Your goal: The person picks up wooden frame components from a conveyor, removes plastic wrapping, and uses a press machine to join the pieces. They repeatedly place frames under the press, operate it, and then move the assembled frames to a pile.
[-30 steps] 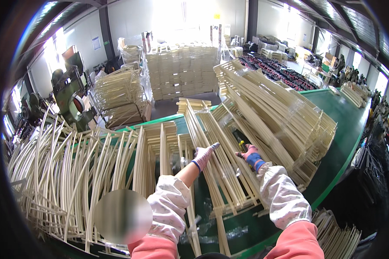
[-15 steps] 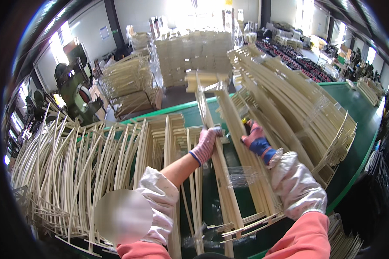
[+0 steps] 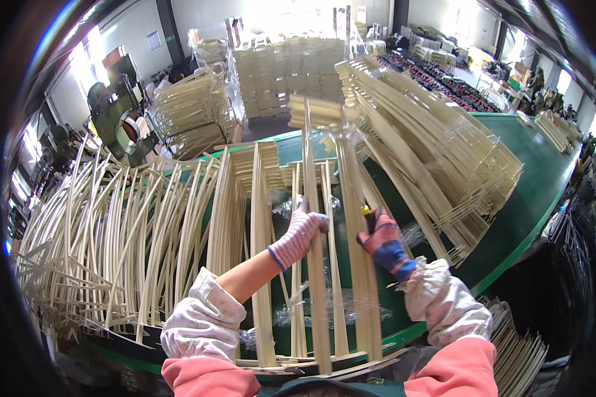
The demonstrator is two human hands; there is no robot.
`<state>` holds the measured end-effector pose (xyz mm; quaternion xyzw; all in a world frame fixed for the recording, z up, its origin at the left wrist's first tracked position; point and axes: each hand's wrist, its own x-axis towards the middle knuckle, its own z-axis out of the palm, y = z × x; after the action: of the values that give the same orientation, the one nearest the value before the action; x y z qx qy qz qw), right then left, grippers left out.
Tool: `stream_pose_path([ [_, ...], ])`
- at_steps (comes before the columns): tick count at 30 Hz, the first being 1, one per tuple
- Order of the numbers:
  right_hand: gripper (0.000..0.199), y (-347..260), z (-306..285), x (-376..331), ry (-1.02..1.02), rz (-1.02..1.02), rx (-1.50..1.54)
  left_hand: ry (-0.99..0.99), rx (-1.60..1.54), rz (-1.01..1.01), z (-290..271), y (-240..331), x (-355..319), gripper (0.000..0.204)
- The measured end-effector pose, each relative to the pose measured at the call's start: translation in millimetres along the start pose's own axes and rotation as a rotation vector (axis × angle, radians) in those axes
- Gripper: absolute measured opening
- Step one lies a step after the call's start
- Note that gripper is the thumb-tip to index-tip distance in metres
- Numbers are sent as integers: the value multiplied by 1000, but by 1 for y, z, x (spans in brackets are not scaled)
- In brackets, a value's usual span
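Note:
Before me stands a stack of pale wooden slatted frames point(image 3: 361, 264), with long side bars and short crosspieces point(image 3: 314, 114) at its far end. My left hand point(image 3: 299, 238), in a pink-and-white striped glove, is closed around the stack's left bar. My right hand point(image 3: 383, 243), in a red and blue glove, is beside the right bar, fingers curled round a small yellow-and-black tool point(image 3: 366, 210). Its kind is hard to make out, and motion blurs the bars. Clear plastic wrap point(image 3: 288, 314) lies among the frames on the green table point(image 3: 510, 155).
Many similar frames point(image 3: 132, 245) lean in a row at left. Another fanned stack point(image 3: 430, 142) lies at right. Wrapped stacks point(image 3: 285, 76) stand beyond the table, with a green machine point(image 3: 116, 119) at far left. Loose wooden pieces point(image 3: 516, 351) are at lower right.
The frame stack has shifted left and toward me, away from the fanned stack, opening a gap on its right. Both hands have moved with it, lower in view.

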<state>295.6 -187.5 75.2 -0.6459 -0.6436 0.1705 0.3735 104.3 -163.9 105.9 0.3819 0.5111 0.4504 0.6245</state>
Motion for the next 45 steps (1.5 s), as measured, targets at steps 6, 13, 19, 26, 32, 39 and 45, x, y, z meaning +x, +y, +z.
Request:
stream_pose_path([
  [6,45,-4,53,-8,-53,84,52,136,1373,491,-50,-14,13,95],
  [13,41,-8,68,70,-312,53,19,62,1719,482,-96,-38,28,91],
  [19,30,-44,85,204,-687,14,-121,62,1275,123,-108,-52,40,100],
  [26,27,-116,156,268,-439,-353,-767,167,1416,217,-107,-54,47,76],
  [32,14,-128,106,222,-1541,-124,-511,207,1526,250,-108,-56,51,70],
  [39,24,-141,12,67,-1256,171,-474,285,1360,385,-112,-64,56,61],
  [45,22,-146,-36,-45,-1359,289,-351,253,1456,310,-112,-59,57,64],
])
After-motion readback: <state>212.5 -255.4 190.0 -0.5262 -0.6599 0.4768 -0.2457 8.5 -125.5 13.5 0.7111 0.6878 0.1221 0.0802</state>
